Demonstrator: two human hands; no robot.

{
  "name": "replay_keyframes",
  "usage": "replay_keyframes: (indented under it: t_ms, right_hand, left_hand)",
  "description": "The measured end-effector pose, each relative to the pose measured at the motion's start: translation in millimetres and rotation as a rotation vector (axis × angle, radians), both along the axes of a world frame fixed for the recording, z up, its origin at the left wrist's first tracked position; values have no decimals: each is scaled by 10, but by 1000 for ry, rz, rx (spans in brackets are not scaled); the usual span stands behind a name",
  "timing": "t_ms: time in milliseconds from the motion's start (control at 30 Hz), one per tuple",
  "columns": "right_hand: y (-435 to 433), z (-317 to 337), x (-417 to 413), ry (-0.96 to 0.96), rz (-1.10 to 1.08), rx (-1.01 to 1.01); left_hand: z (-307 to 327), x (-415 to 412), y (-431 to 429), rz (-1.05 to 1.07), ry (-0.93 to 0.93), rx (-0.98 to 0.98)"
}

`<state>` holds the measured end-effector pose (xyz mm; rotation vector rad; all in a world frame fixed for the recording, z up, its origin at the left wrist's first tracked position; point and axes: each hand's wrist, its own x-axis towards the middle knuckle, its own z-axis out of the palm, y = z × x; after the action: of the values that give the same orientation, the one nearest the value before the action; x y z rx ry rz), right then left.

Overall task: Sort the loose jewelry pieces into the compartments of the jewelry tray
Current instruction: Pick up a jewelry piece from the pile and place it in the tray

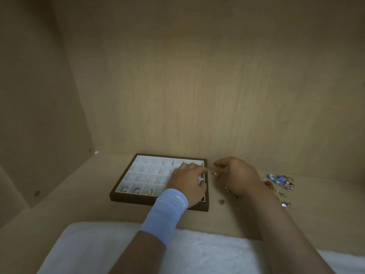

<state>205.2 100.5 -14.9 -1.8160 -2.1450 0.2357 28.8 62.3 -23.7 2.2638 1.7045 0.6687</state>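
Note:
A dark-framed jewelry tray (126,197) with a grid of white compartments lies on the wooden shelf. Three rings sit in its front row, among them one at the left (124,189). My left hand (187,181), with a blue wristband, rests over the tray's right side, fingers spread toward the right rim. Just right of the tray, my right hand (236,176) hovers with curled fingers over small gold pieces (216,173); whether it pinches one is hidden. A heap of loose jewelry (280,180) with blue beads lies farther right.
A few stray pieces (221,202) lie on the shelf in front of my right hand, another (286,204) by my forearm. Wooden walls close the shelf at the back and left. A white fluffy cloth (118,248) covers the near edge.

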Motion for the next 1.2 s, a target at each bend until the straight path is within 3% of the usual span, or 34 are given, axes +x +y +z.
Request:
replay_keyframes:
  t_ms: [133,333,400,467,600,733,833,1200]
  right_hand:
    - [66,-100,-11,-115,21,45]
    - [87,-144,12,-86,30,97]
    - [92,-162,9,105,35,97]
    - [93,-147,-17,419,48,87]
    - [8,25,-146,1001,119,-115]
    - [-102,130,-283,1224,158,-317]
    - [-135,157,-358,1234,195,-347]
    - [-313,112,-756,932,298,-212]
  left_hand:
    - [-62,138,81,-8,23,36]
    - [-176,83,143,4,-91,8]
    - [-196,94,126,18,-111,36]
    - [-209,101,118,25,-155,78]
    - [-122,59,68,15,-448,153]
    - [21,-91,-1,21,-574,231]
    - [81,-240,-41,33,-575,219]
    - [58,-762,-200,219,-572,105]
